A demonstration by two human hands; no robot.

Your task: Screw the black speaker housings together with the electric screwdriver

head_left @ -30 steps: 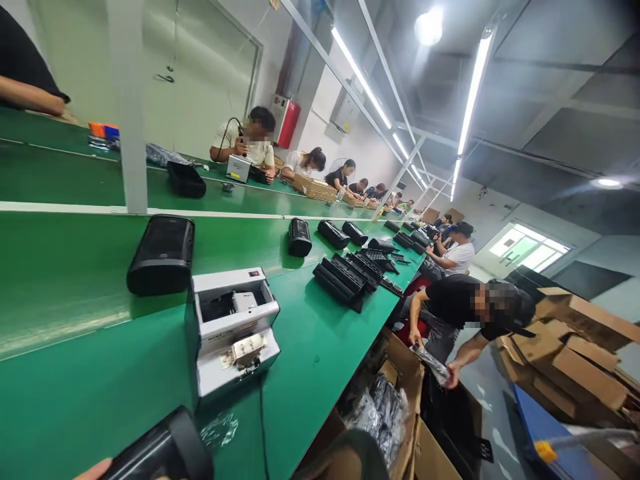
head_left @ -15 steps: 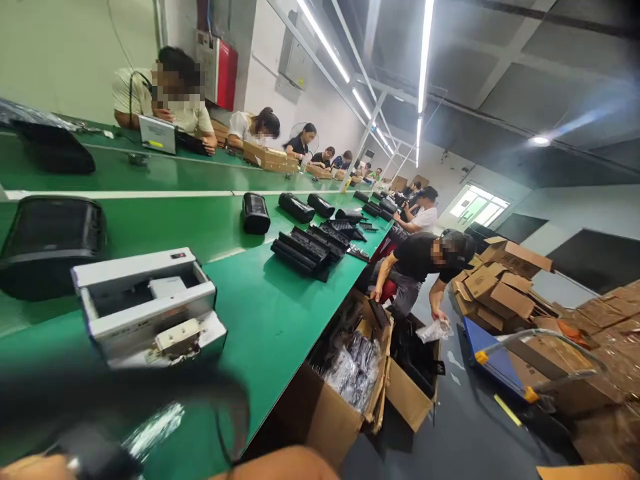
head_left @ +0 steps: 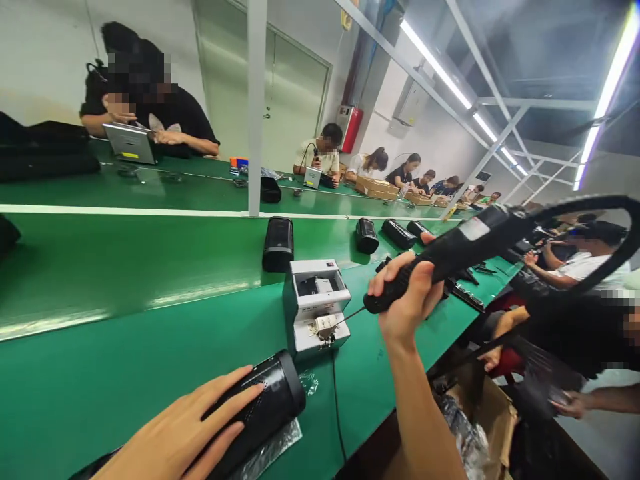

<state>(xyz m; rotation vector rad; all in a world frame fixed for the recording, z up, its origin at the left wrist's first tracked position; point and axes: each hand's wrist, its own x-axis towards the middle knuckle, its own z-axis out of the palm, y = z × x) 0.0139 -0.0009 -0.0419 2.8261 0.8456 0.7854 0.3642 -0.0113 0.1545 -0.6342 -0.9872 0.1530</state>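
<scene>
My right hand [head_left: 405,287] is closed around a black electric screwdriver [head_left: 465,243], with a cable curving from its rear end. Its thin bit [head_left: 353,315] slants down to the left, with the tip at the front of a white screw feeder [head_left: 320,307]; whether the tip carries a screw is too small to tell. At the bottom, my left hand [head_left: 200,420] lies over a rounded black casing [head_left: 270,393] with small perforations, its fingers curved along the side and its thumb hidden. A clear plastic bag [head_left: 275,447] lies under the casing.
More black casings [head_left: 279,243] stand along the green bench [head_left: 200,333] behind the feeder. A white post [head_left: 255,107] rises at the bench divider. Co-workers sit opposite, and another person [head_left: 565,360] bends over an open carton [head_left: 500,413] at the right.
The view has swung left, bringing the feeder toward the middle. My right hand has come into clear view with the screwdriver, and my left hand now shows on the casing.
</scene>
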